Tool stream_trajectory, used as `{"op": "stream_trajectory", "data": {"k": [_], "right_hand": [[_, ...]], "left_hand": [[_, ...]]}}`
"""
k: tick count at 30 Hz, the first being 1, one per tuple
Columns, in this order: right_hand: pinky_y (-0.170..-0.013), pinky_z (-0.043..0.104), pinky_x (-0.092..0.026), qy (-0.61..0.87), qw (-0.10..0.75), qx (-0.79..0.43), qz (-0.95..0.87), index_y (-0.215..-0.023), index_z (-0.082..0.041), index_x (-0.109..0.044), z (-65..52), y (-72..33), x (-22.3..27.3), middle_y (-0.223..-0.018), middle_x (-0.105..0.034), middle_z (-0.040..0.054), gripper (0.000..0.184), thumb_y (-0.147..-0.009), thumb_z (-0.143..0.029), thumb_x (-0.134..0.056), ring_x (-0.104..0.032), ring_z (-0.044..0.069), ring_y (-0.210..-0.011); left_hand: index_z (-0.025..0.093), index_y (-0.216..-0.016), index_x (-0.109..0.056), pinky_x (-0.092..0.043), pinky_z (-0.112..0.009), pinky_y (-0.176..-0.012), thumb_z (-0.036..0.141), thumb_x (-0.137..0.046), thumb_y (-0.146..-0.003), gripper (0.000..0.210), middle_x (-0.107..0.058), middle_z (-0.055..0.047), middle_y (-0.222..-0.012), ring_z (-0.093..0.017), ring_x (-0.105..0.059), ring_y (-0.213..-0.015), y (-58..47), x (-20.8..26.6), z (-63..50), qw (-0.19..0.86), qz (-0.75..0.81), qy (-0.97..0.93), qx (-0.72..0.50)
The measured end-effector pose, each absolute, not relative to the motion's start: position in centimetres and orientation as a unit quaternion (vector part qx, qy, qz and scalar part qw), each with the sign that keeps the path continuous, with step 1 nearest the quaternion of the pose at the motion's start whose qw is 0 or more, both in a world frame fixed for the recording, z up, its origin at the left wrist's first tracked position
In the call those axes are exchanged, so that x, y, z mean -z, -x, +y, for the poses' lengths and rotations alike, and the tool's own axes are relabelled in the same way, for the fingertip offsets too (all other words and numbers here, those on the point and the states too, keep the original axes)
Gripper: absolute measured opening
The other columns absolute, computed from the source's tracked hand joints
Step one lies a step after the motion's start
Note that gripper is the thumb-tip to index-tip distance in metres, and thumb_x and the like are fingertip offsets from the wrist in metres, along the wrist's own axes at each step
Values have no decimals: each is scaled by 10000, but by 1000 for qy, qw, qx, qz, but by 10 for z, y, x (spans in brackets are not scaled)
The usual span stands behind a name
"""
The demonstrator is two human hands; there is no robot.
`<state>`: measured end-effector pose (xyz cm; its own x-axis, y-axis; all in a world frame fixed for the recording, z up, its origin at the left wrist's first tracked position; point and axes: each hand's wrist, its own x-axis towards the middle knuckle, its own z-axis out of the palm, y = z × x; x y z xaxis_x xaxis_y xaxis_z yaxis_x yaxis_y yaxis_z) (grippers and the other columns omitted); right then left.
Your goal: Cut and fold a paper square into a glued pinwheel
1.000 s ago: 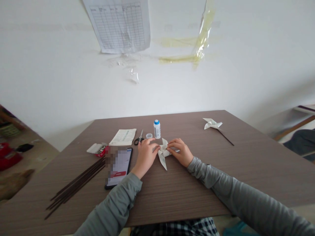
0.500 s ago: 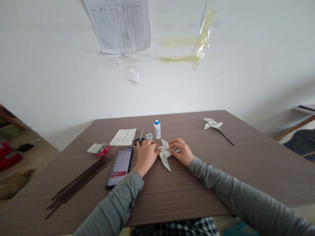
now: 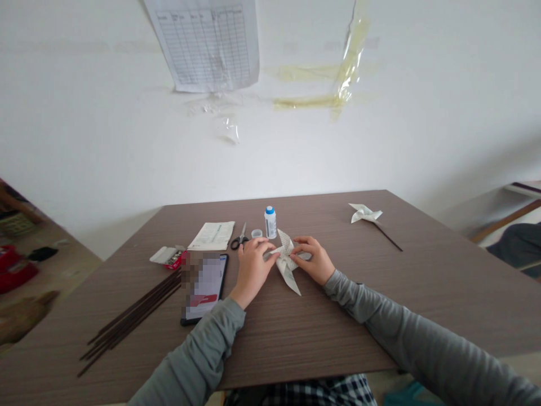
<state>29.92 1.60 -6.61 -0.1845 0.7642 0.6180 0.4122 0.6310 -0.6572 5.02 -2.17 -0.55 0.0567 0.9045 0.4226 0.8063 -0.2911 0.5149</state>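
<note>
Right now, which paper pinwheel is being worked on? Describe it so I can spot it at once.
On the brown table, look just in front of the glue bottle. The white pinwheel sits between the left hand and right hand. Unlike the finished pinwheel far right, it has no stick.

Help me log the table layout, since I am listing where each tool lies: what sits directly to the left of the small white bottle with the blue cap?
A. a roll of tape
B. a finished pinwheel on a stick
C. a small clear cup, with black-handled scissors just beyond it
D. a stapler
C: the small clear cup stands just left of the bottle, and the scissors lie left of the cup on the table.
</note>
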Motion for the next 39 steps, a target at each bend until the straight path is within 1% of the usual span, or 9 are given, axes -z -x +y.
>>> {"op": "stream_trajectory", "data": {"k": [6,9,12,15,18,24,29,32,39], "right_hand": [[-1072,569,-777,376,500,-198,-754,-955,-324,-952,15,-299,62,-1091,-974,105,104,-1044,-300,-998,-932,372,-1089],[-1044,553,-778,374,505,-187,-755,-944,-321,-938,13,-298,58,-1057,-966,96,134,-1050,-333,-1018,-928,362,-1051],[-1027,545,-780,374,503,-181,-757,-930,-316,-933,11,-297,55,-1041,-958,98,157,-1053,-349,-1025,-924,357,-1033],[-1016,542,-781,370,505,-180,-759,-927,-318,-939,10,-296,54,-1043,-957,97,162,-1057,-361,-1025,-918,355,-1032],[-1011,544,-781,361,506,-185,-761,-924,-326,-951,10,-296,54,-1048,-960,96,161,-1069,-367,-1007,-914,357,-1037],[-1045,554,-787,344,501,-195,-770,-967,-331,-972,10,-297,53,-1095,-971,103,109,-1073,-327,-993,-928,362,-1076],[-1095,580,-773,342,486,-189,-781,-987,-330,-991,10,-298,54,-1172,-981,113,87,-1053,-274,-992,-926,376,-1133],[-1101,576,-761,347,477,-179,-787,-969,-334,-996,10,-299,53,-1186,-980,111,101,-1012,-252,-1037,-917,375,-1133],[-1181,599,-715,375,465,-163,-785,-948,-337,-1002,7,-298,51,-1250,-979,108,125,-951,-250,-1092,-905,381,-1197]], "left_hand": [[288,-1088,-968,-551,-658,-1440,111,-988,-1039,185,-916,-108,-1496,-380,-833,-1523,-47,8,-20,104,585,-713,-372],[286,-1100,-960,-592,-621,-1411,143,-1030,-993,192,-907,-101,-1471,-381,-828,-1533,-42,10,-16,122,574,-708,-392],[302,-1177,-969,-619,-607,-1389,209,-1072,-953,264,-897,-92,-1478,-384,-821,-1543,-37,17,-12,128,565,-704,-412],[316,-1204,-986,-621,-611,-1400,281,-1100,-942,287,-889,-93,-1512,-383,-826,-1542,-36,23,-10,125,565,-704,-412],[313,-1172,-1004,-619,-621,-1410,315,-1102,-956,237,-885,-118,-1554,-393,-824,-1554,-37,26,-10,125,567,-710,-399],[284,-1051,-996,-604,-657,-1435,263,-1041,-1011,64,-889,-153,-1620,-408,-827,-1569,-37,20,-11,144,567,-720,-374],[289,-1041,-992,-620,-624,-1424,268,-1042,-1008,64,-892,-133,-1600,-391,-828,-1576,-36,18,-10,147,571,-712,-381],[284,-1038,-992,-633,-605,-1409,264,-1038,-1017,55,-893,-135,-1597,-383,-837,-1557,-36,17,-10,152,571,-708,-387],[267,-1027,-990,-604,-627,-1435,236,-1039,-1023,59,-886,-150,-1606,-408,-828,-1586,-38,15,-11,166,569,-702,-394]]}}
